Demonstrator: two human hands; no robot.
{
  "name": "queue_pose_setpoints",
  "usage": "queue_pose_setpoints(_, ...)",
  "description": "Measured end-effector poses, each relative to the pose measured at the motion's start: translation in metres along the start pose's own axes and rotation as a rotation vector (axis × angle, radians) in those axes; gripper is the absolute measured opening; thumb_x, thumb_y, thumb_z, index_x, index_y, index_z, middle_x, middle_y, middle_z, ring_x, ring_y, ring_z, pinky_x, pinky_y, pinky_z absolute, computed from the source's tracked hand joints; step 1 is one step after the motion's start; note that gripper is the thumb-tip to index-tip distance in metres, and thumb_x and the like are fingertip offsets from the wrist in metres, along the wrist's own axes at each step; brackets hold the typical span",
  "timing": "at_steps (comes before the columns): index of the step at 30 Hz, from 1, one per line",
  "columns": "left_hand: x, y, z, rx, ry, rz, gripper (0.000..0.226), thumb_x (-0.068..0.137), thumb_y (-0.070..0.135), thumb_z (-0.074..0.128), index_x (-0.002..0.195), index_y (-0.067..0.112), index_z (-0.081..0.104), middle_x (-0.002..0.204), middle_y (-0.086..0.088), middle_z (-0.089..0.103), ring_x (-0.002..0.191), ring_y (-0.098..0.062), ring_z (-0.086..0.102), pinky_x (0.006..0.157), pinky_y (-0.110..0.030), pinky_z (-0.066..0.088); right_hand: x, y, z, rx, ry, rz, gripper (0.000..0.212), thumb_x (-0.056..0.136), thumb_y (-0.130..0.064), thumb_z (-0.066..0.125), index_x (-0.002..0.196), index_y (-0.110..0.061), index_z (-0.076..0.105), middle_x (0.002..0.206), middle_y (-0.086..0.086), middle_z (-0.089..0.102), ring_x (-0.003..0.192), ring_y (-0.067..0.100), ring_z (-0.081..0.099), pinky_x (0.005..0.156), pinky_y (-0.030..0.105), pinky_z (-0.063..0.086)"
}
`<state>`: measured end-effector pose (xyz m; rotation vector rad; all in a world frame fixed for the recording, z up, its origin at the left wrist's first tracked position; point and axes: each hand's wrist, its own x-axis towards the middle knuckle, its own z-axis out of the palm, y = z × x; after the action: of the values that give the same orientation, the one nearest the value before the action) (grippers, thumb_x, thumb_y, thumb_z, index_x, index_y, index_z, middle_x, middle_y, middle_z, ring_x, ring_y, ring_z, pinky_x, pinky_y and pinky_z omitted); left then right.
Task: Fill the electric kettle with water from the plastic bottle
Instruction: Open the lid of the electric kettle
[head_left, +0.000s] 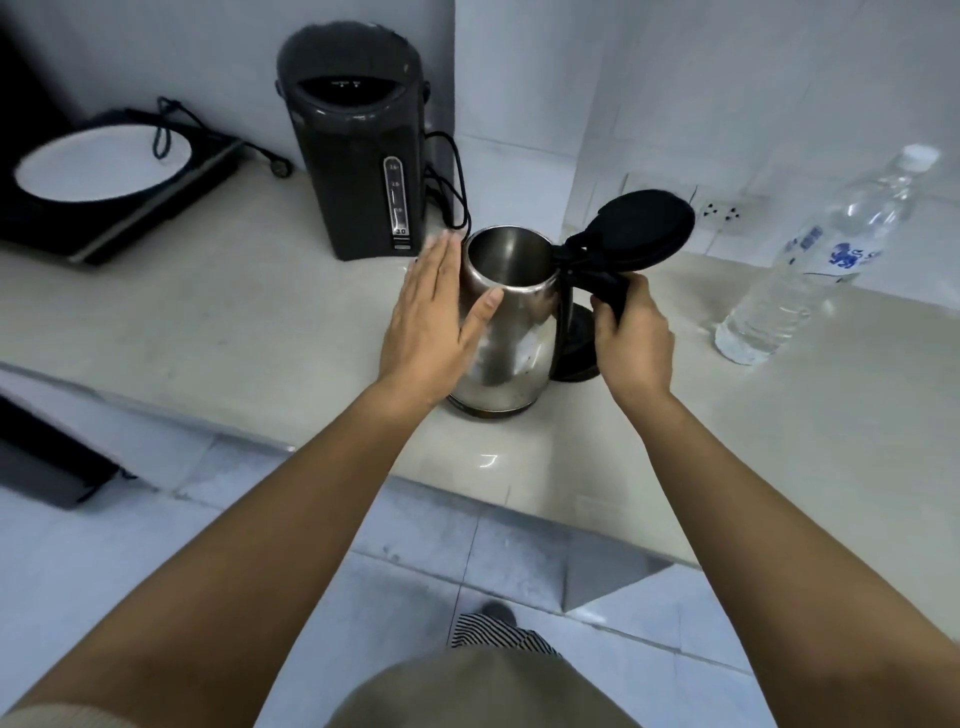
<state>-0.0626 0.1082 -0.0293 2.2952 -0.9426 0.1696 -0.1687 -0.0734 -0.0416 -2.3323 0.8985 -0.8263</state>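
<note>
A steel electric kettle stands on the pale counter, its black lid swung open and its inside showing dark. My right hand grips the kettle's black handle. My left hand lies flat against the kettle's left side, fingers straight and thumb on the steel. A clear plastic water bottle with a white cap and blue label stands upright to the right, apart from both hands.
A tall black hot-water dispenser stands just behind the kettle, its cord trailing beside it. A black cooktop with a white plate sits at far left. Wall sockets are behind the lid. The counter's front edge runs near my forearms.
</note>
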Motion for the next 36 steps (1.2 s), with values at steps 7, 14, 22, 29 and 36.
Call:
queue_pose_setpoints(7, -0.053, -0.025, -0.018, 0.01, -0.014, -0.082, 0.083, 0.091, 0.065, 0.014, 0.156, 0.013, 0.008, 0.164, 0.0, 0.005, 0.149, -0.009, 0.0, 0.12, -0.023, 0.0, -0.034, -0.013, 0.018, 0.007, -0.127, -0.037, 0.023, 0.095, -0.02, 0.045, 0.117, -0.013, 0.048, 0.102, 0.01, 0.066, 0.095, 0.038, 0.06, 0.071, 0.037, 0.041)
queue_pose_setpoints(14, -0.063, -0.042, -0.027, 0.025, -0.038, -0.108, 0.082, 0.092, 0.063, 0.018, 0.156, 0.015, 0.007, 0.164, 0.0, 0.004, 0.15, -0.009, -0.001, 0.119, -0.023, 0.0, -0.043, -0.027, 0.032, 0.064, -0.157, -0.007, 0.022, 0.095, -0.017, 0.046, 0.115, -0.009, 0.048, 0.103, 0.013, 0.064, 0.096, 0.038, 0.058, 0.077, 0.042, 0.044)
queue_pose_setpoints(22, -0.052, -0.052, -0.017, 0.066, -0.075, -0.113, 0.087, 0.089, 0.067, 0.013, 0.156, 0.014, 0.0, 0.163, 0.0, -0.009, 0.149, -0.008, -0.012, 0.12, -0.024, -0.005, -0.023, -0.032, 0.046, 0.109, -0.261, 0.019, 0.026, 0.096, -0.015, 0.039, 0.122, -0.015, 0.041, 0.103, 0.006, 0.059, 0.087, 0.03, 0.057, 0.072, 0.036, 0.039)
queue_pose_setpoints(29, -0.032, -0.063, -0.013, 0.133, -0.101, -0.129, 0.091, 0.087, 0.071, 0.011, 0.155, 0.013, -0.005, 0.162, 0.0, -0.017, 0.148, -0.01, -0.015, 0.121, -0.028, -0.005, -0.003, -0.034, 0.059, 0.035, -0.335, -0.042, 0.06, 0.093, -0.011, 0.035, 0.146, -0.029, 0.013, 0.147, 0.001, 0.038, 0.106, 0.033, 0.056, 0.083, 0.048, 0.05)
queue_pose_setpoints(36, -0.028, -0.065, -0.013, 0.153, -0.093, -0.134, 0.092, 0.087, 0.071, 0.012, 0.155, 0.012, -0.005, 0.162, -0.001, -0.017, 0.149, -0.011, -0.014, 0.122, -0.03, -0.003, -0.013, -0.024, 0.063, -0.093, -0.289, -0.153, 0.068, 0.098, -0.011, 0.038, 0.153, -0.013, -0.002, 0.162, 0.008, 0.01, 0.147, 0.025, 0.019, 0.114, 0.045, 0.032)
